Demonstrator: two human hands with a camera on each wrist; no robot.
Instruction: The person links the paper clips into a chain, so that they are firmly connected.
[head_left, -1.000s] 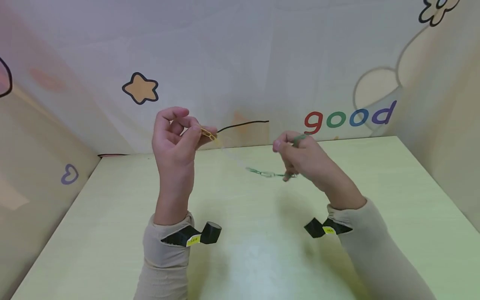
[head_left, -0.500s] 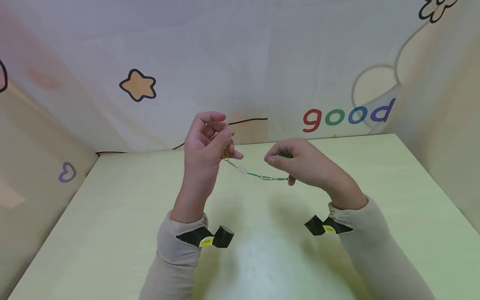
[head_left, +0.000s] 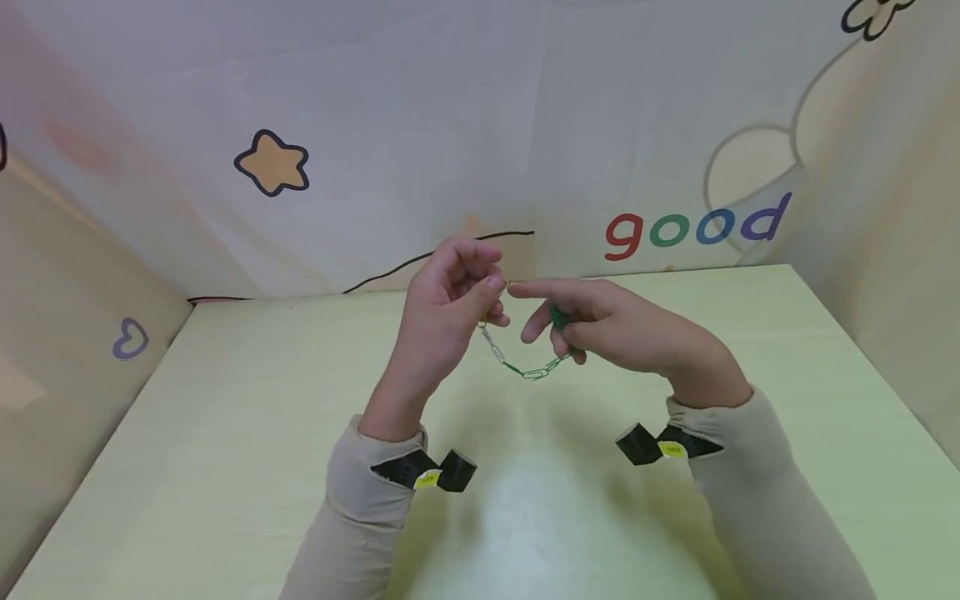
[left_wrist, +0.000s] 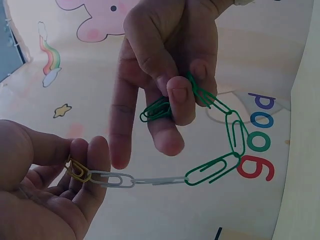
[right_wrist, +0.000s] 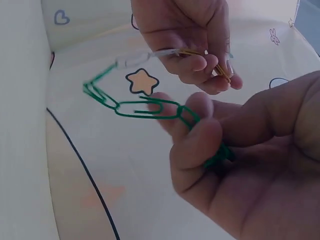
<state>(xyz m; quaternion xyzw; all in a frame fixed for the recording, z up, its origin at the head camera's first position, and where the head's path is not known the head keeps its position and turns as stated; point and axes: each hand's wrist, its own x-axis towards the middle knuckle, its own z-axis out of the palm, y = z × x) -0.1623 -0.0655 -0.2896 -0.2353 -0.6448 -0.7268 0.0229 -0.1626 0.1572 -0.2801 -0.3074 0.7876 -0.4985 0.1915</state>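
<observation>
A chain of linked paper clips hangs in a curve between both hands over the table. My left hand (head_left: pixel 456 292) pinches its end between thumb and fingers, at a yellow paper clip (left_wrist: pixel 77 170). From there run white paper clips (left_wrist: pixel 160 181), then green paper clips (left_wrist: pixel 212 170) up to my right hand (head_left: pixel 615 321). That hand grips the green part with thumb and fingers; more green clips (left_wrist: pixel 157 109) lie bunched among its fingers, partly hidden. The right index finger points out straight, its tip close to the left fingertips in the head view.
The pale green table (head_left: pixel 225 433) spreads below both hands. A printed cloth wall (head_left: pixel 420 125) with a star (head_left: pixel 272 162) and the word "good" stands behind it. Black cameras, one of them at the left cuff (head_left: pixel 456 471), sit on both wrists.
My left hand has moved right towards the right hand, so the chain sags more. The right index finger has straightened out towards the left fingertips.
</observation>
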